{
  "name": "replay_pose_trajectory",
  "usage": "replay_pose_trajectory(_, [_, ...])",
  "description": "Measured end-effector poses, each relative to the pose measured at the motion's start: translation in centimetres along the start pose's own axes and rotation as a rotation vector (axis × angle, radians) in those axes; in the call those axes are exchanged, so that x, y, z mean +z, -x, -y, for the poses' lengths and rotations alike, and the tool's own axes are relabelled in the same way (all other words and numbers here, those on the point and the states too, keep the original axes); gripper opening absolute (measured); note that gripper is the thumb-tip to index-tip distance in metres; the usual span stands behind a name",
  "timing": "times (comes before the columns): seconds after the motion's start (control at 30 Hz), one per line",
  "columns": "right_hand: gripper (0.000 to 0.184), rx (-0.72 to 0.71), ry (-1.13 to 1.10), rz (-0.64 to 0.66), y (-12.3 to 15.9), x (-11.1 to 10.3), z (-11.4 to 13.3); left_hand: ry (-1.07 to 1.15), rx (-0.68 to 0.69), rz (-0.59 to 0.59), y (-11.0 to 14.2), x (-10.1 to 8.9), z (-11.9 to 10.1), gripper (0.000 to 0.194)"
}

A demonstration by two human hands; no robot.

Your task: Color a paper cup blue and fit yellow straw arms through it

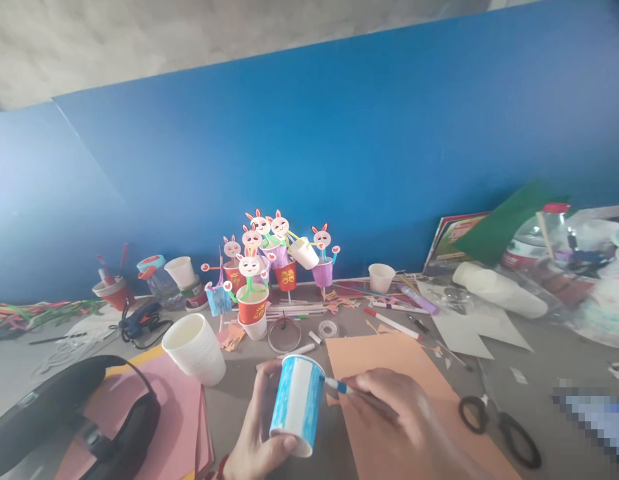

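Note:
A paper cup [296, 405], white with blue coloured bands down its sides, is tilted in my left hand [262, 427]. My thumb presses near its lower edge while the other fingers wrap behind it. In my right hand [396, 407] is a blue marker [339, 385], its tip at the cup's right side near the rim. An uncoloured white strip runs down the middle of the cup. Under my right hand lies an orange paper sheet [374, 353]. A stack of white paper cups [195, 350] stands left of my left hand.
Several rabbit-faced cup figures [252, 303] stand by the blue wall. Black-handled scissors [499, 420] lie at right, a black headset [114, 413] over pink paper [182, 413] at left. Behind are markers [392, 323], a tape roll [328, 329] and a plastic-wrapped cup stack [499, 288].

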State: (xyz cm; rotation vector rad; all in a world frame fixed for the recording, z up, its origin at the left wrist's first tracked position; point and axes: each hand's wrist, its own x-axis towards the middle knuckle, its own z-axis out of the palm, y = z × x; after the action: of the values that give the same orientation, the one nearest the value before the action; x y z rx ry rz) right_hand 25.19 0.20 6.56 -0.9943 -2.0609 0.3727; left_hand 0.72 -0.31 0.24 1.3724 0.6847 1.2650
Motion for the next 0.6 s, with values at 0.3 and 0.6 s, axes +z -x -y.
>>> replay_pose_trajectory(0.3, [0.033,-0.002,-0.019,0.005,0.12,0.17,-0.08,-0.04,0.061,0.019,-0.41,0.35,-0.45,0.071])
replay_pose_trajectory(0.6, [0.028,-0.098,-0.002,0.034,-0.09,-0.35,0.08,-0.048,0.044,0.013,-0.36,0.35,-0.29,0.074])
